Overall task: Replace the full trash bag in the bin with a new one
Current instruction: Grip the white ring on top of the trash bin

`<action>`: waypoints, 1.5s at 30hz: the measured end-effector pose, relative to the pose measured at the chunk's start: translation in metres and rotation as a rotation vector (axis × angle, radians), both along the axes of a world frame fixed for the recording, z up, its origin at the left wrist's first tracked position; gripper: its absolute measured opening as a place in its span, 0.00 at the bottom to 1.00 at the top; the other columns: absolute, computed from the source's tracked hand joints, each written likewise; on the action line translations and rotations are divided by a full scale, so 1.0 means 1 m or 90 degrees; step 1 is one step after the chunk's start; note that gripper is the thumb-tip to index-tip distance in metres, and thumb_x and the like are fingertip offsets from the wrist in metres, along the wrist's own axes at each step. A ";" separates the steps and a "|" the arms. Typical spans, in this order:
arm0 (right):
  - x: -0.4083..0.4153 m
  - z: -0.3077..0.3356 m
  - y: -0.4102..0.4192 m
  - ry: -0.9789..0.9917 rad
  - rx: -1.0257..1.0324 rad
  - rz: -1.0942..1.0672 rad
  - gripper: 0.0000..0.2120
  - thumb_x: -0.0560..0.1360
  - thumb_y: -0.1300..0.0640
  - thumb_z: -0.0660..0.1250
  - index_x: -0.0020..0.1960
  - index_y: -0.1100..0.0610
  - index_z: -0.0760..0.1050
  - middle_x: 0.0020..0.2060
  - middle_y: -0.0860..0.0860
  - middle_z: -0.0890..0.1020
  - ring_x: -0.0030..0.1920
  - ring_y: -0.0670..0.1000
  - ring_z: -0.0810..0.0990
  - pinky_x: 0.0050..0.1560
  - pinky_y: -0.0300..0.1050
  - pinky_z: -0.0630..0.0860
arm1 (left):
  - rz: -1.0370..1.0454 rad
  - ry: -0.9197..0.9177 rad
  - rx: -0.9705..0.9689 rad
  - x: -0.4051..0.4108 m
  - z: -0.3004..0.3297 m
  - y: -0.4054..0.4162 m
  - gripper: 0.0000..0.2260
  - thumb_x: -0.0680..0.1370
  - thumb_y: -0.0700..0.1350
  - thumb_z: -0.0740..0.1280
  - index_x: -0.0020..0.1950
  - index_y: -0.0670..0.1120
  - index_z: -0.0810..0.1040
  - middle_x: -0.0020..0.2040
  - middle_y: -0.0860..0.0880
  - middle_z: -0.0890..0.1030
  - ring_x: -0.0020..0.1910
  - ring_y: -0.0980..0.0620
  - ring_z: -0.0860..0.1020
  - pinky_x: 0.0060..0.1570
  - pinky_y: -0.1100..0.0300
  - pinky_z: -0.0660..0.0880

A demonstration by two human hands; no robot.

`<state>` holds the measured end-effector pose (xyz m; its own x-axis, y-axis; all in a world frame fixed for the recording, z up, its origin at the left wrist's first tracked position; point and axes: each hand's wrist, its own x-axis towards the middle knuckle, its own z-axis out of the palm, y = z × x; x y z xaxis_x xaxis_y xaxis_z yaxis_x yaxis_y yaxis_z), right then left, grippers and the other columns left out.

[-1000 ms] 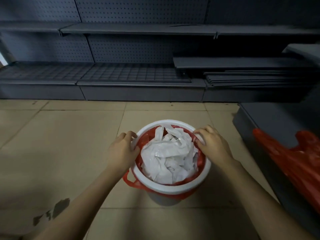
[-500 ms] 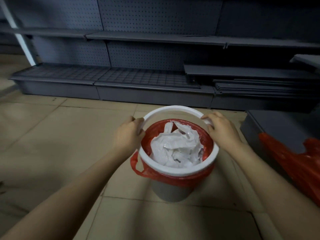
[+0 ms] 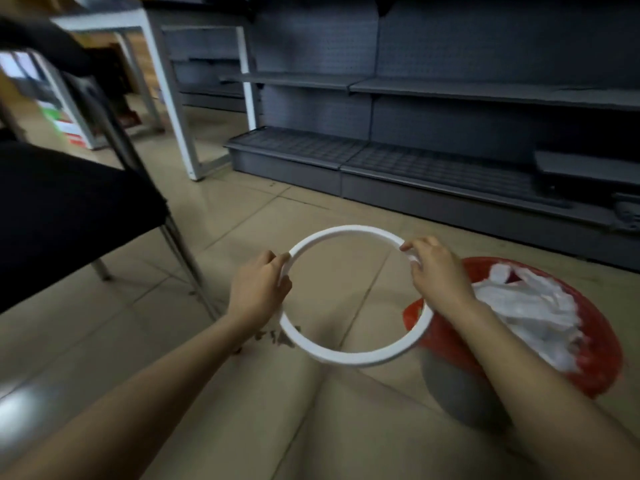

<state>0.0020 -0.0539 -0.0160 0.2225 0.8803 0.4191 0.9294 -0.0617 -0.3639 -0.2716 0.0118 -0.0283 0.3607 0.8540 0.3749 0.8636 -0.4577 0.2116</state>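
Observation:
A white plastic ring hangs in the air over the tiled floor, left of the bin. My left hand grips its left side and my right hand grips its right side. The grey bin stands at the lower right on the floor. A red trash bag lines it, folded over the rim, and is stuffed with crumpled white paper. My right forearm crosses in front of the bin.
A black chair with metal legs stands close on the left. Grey store shelving runs along the back. A white metal frame stands at the upper left.
The white ring came off the bin's rim and both hands carried it left, away from the bin. The view has swung left, bringing the chair into sight.

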 end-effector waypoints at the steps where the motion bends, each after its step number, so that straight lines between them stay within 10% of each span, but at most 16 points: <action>1: -0.016 -0.010 0.007 0.013 -0.003 0.008 0.16 0.71 0.70 0.60 0.55 0.58 0.77 0.53 0.58 0.77 0.54 0.62 0.76 0.52 0.51 0.73 | 0.018 -0.001 -0.006 -0.014 -0.007 0.000 0.19 0.74 0.45 0.65 0.65 0.47 0.73 0.48 0.46 0.78 0.44 0.44 0.76 0.36 0.55 0.71; 27: -0.101 -0.243 0.031 0.056 -0.340 0.061 0.18 0.74 0.71 0.58 0.60 0.57 0.74 0.57 0.56 0.74 0.54 0.58 0.74 0.54 0.49 0.72 | 0.130 0.078 -0.292 -0.094 -0.243 -0.026 0.22 0.78 0.47 0.60 0.71 0.50 0.63 0.58 0.44 0.74 0.55 0.43 0.72 0.51 0.51 0.73; 45: -0.071 -0.091 0.030 -0.037 -0.166 0.140 0.16 0.75 0.63 0.60 0.62 0.55 0.72 0.60 0.55 0.75 0.60 0.57 0.73 0.55 0.50 0.72 | -0.073 0.019 -0.046 0.001 -0.092 0.005 0.09 0.75 0.48 0.65 0.53 0.48 0.77 0.51 0.45 0.80 0.49 0.42 0.76 0.46 0.54 0.70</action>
<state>-0.0686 -0.0236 -0.1074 -0.0029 0.9836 0.1805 0.9496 0.0593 -0.3079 -0.2709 0.0166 -0.1204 0.4676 0.8311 0.3011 0.8128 -0.5381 0.2231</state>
